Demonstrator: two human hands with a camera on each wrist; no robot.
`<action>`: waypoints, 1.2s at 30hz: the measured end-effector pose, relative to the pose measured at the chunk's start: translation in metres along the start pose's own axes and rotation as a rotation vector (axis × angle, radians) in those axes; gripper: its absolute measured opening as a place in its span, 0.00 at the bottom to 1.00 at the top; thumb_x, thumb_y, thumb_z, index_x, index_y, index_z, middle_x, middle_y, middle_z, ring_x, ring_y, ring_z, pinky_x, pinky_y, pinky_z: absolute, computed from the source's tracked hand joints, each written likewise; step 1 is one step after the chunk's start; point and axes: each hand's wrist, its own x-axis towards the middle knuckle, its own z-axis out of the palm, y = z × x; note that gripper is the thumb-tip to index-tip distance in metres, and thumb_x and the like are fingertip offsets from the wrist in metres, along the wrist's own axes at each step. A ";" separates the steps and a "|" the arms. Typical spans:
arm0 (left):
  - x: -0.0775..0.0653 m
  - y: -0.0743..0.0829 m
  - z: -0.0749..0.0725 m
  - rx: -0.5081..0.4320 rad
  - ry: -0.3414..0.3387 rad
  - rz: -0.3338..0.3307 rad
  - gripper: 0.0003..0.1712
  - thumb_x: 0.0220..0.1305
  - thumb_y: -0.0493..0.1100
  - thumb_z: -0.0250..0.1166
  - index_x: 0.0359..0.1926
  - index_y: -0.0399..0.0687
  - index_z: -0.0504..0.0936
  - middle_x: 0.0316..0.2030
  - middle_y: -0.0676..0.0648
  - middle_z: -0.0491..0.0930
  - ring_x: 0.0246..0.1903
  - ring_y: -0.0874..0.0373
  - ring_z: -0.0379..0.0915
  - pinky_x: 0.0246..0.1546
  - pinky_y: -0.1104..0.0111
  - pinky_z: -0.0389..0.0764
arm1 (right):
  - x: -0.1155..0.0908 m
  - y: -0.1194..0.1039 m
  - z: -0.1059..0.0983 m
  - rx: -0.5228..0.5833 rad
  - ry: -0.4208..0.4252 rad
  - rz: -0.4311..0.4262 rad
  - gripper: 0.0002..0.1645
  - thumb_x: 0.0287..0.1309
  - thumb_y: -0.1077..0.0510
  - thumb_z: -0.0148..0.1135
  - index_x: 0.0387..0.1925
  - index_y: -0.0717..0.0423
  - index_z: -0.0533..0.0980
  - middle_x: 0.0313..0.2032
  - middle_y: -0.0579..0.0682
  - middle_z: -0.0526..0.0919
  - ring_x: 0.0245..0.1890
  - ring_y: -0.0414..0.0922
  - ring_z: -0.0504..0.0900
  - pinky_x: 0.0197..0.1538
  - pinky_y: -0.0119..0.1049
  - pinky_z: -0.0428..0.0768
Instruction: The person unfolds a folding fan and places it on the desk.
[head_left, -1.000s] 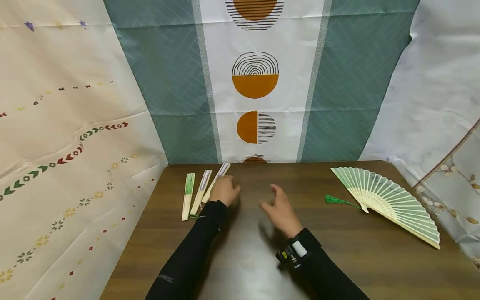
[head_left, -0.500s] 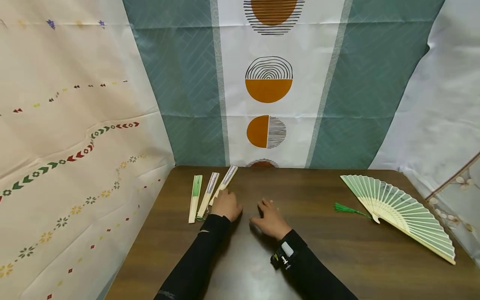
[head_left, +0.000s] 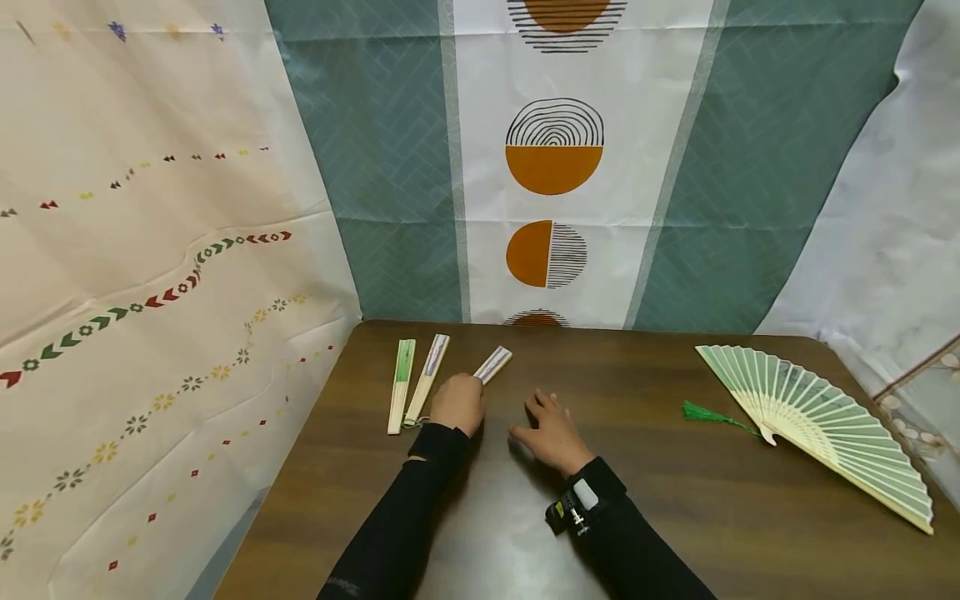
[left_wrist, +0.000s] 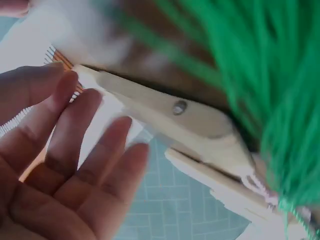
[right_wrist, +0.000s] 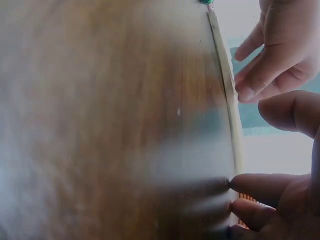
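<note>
My left hand (head_left: 459, 403) pinches a folded hand fan (head_left: 495, 365) between thumb and fingers, low over the table. In the left wrist view the fan's pale ribs and metal rivet show (left_wrist: 180, 107), with a green tassel (left_wrist: 270, 110) hanging close to the camera. Much of this fan is hidden by the hand in the head view. To its right, my right hand (head_left: 555, 435) is held with fingers spread and relaxed, fingertips at the tabletop and nothing in the grasp. Two more folded fans (head_left: 402, 385), pale with green or printed paper ends, lie left of my left hand.
An open light-green fan (head_left: 825, 425) lies spread at the right of the brown wooden table (head_left: 637, 533), its green tassel (head_left: 708, 412) pointing left. Behind the table's far edge hangs a patterned cloth (head_left: 390, 167). A cream cloth (head_left: 150, 333) drapes along the left side.
My left hand has drawn the third folded fan to the right, apart from the other two, and it tilts more. My right hand has lowered to the table. The head view has shifted slightly.
</note>
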 end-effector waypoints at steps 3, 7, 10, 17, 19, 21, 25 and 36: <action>0.003 0.007 -0.003 -0.014 0.020 0.021 0.04 0.69 0.38 0.80 0.35 0.48 0.93 0.31 0.45 0.84 0.31 0.48 0.86 0.30 0.59 0.90 | 0.003 0.001 -0.003 -0.001 -0.001 0.010 0.46 0.77 0.48 0.65 0.84 0.70 0.66 0.89 0.71 0.55 0.92 0.72 0.45 0.94 0.74 0.40; 0.002 0.010 -0.004 -0.055 -0.039 0.000 0.18 0.64 0.39 0.85 0.51 0.41 0.89 0.41 0.36 0.87 0.38 0.40 0.89 0.40 0.52 0.96 | 0.002 0.003 -0.002 0.007 0.010 -0.012 0.45 0.75 0.48 0.65 0.82 0.72 0.68 0.88 0.73 0.57 0.91 0.75 0.47 0.93 0.76 0.42; 0.001 0.010 -0.002 -0.075 -0.099 -0.046 0.22 0.63 0.42 0.86 0.53 0.40 0.87 0.42 0.36 0.90 0.39 0.39 0.91 0.41 0.50 0.96 | 0.002 0.007 0.001 0.011 0.030 -0.033 0.45 0.75 0.46 0.65 0.80 0.72 0.71 0.87 0.74 0.60 0.90 0.76 0.50 0.92 0.77 0.46; -0.001 0.016 -0.002 -0.110 -0.138 -0.082 0.13 0.74 0.51 0.79 0.34 0.54 0.89 0.32 0.48 0.90 0.32 0.51 0.87 0.30 0.57 0.89 | -0.004 0.008 -0.003 0.124 0.049 0.000 0.42 0.77 0.46 0.66 0.80 0.67 0.72 0.85 0.71 0.65 0.90 0.74 0.52 0.94 0.72 0.51; -0.002 0.022 -0.012 -0.184 -0.127 -0.077 0.13 0.77 0.51 0.77 0.32 0.56 0.90 0.31 0.50 0.88 0.30 0.53 0.84 0.29 0.59 0.85 | -0.007 0.007 -0.007 0.174 0.047 0.023 0.42 0.79 0.46 0.66 0.82 0.67 0.70 0.84 0.72 0.68 0.88 0.74 0.58 0.91 0.71 0.60; -0.005 0.027 -0.024 -0.309 -0.111 -0.043 0.13 0.79 0.53 0.75 0.35 0.56 0.92 0.32 0.51 0.89 0.31 0.55 0.83 0.31 0.60 0.85 | -0.011 0.004 -0.014 0.214 0.040 0.049 0.43 0.81 0.47 0.64 0.84 0.67 0.66 0.83 0.73 0.68 0.86 0.74 0.63 0.87 0.71 0.69; -0.013 0.058 -0.078 -0.575 -0.151 -0.001 0.11 0.82 0.50 0.73 0.47 0.49 0.95 0.41 0.46 0.93 0.37 0.54 0.85 0.39 0.60 0.88 | -0.018 -0.006 -0.033 0.241 0.045 0.085 0.46 0.85 0.47 0.62 0.89 0.65 0.58 0.85 0.73 0.65 0.85 0.73 0.65 0.83 0.74 0.73; -0.009 0.106 -0.119 -1.111 -0.239 -0.052 0.13 0.81 0.36 0.71 0.58 0.32 0.92 0.45 0.31 0.91 0.36 0.64 0.85 0.44 0.66 0.97 | -0.032 -0.021 -0.063 0.385 0.180 0.008 0.38 0.89 0.38 0.59 0.84 0.56 0.71 0.80 0.66 0.77 0.78 0.67 0.78 0.75 0.68 0.83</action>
